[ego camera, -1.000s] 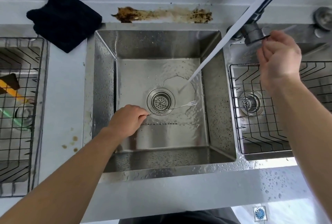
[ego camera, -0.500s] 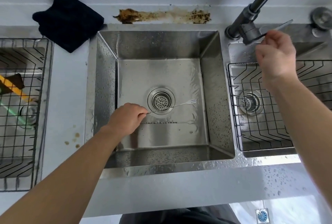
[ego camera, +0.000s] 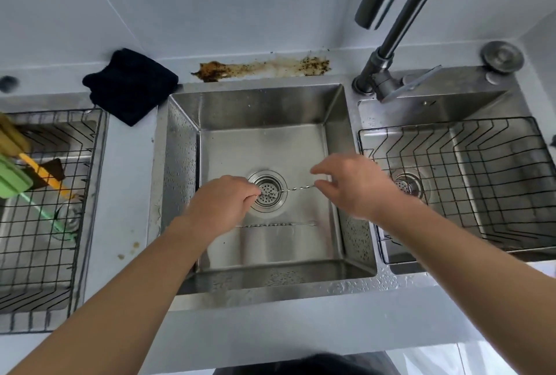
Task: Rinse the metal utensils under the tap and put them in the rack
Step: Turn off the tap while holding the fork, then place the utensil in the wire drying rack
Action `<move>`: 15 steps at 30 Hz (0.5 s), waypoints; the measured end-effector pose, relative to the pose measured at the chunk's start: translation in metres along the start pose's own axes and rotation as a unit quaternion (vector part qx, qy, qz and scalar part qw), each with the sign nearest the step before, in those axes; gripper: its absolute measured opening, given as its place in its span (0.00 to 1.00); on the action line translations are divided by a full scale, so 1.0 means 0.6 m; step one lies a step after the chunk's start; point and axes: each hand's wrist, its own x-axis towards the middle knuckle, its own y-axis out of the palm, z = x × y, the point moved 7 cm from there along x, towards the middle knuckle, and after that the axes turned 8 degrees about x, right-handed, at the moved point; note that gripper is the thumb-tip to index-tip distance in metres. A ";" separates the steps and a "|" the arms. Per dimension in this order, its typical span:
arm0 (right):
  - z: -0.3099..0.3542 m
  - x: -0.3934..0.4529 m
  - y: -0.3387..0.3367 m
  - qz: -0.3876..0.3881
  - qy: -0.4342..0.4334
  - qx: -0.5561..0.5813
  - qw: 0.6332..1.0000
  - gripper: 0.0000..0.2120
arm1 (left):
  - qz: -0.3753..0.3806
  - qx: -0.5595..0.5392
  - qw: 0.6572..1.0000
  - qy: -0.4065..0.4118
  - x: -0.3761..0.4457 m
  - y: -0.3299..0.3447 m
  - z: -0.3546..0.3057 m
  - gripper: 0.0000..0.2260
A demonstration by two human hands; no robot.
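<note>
A: Where was the fork [ego camera: 296,189]?
B: Over the drain [ego camera: 267,191] in the middle sink [ego camera: 337,145], the left hand [ego camera: 224,203] pinching its handle end; the right hand [ego camera: 350,183] had finger and thumb closing round the other end, whether touching I couldn't tell.
A: How would it handle?
B: Light, stiff, thin, and likely slick when wet. I'd grip the twisted shaft, not the tines.
A: And the rack [ego camera: 451,182]?
B: Just right of the sink.
</note>
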 end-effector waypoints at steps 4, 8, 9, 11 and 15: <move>-0.015 -0.009 -0.009 0.029 0.010 -0.041 0.999 0.14 | -0.009 0.019 1.000 0.020 0.027 -0.034 -0.057 0.07; -0.056 -0.030 -0.054 0.006 0.014 -0.043 0.999 0.11 | -0.011 0.036 0.998 0.042 0.064 -0.051 -0.126 0.08; -0.066 -0.034 -0.061 0.007 0.010 -0.050 0.999 0.11 | -0.013 0.034 0.998 0.042 0.071 -0.054 -0.139 0.09; -0.089 -0.049 -0.082 0.007 0.005 -0.057 0.998 0.10 | -0.020 0.033 0.998 0.052 0.090 -0.061 -0.176 0.09; -0.147 -0.076 -0.116 -0.004 0.021 -0.053 0.998 0.10 | -0.018 0.049 0.996 0.073 0.131 -0.064 -0.244 0.10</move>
